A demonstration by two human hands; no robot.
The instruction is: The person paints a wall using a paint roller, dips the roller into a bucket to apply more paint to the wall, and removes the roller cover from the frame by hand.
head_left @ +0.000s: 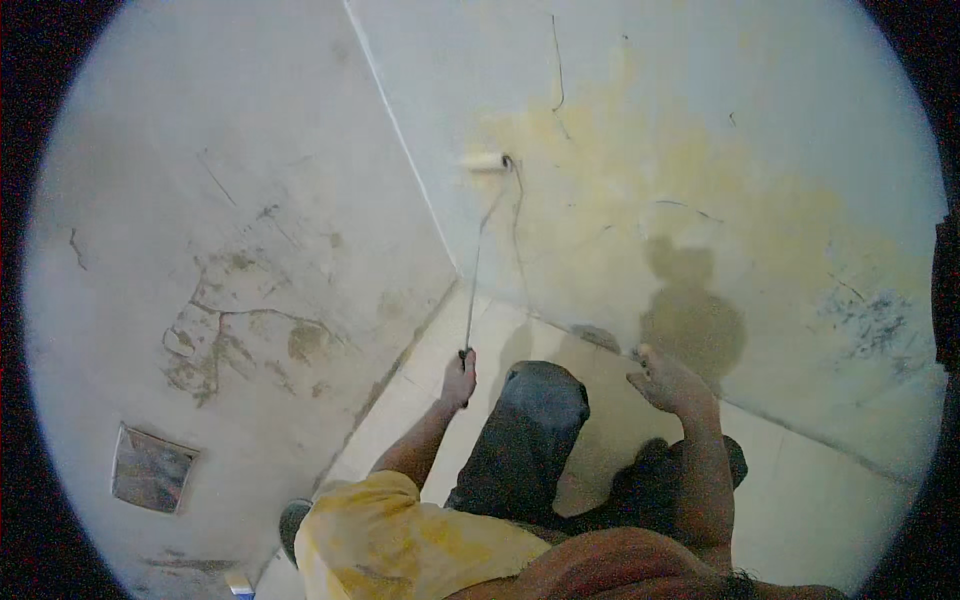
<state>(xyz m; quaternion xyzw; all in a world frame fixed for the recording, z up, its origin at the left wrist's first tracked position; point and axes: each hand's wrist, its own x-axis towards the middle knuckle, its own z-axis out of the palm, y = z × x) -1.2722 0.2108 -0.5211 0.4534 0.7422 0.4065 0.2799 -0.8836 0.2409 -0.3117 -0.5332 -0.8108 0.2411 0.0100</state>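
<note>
My left hand [460, 378] is closed around the lower end of a paint roller [486, 162] with a long thin metal rod. The roller's pale sleeve lies against the light wall [800, 120], close to the corner and at the left edge of a patchy yellow area. It looks slightly smeared by motion. Low in front of the same wall, my right hand [668, 382] is held out with its thumb and fingers apart. Nothing shows in it. My bent knee [545, 395] in dark trousers is between the two hands.
The left wall [150, 250] has cracks, brown stains and a square recessed box [154, 468]. Both walls meet at a corner above pale floor tiles [500, 325]. A small blue and white object [240, 585] is at the lower left. My shadow [692, 320] falls on the right-hand wall.
</note>
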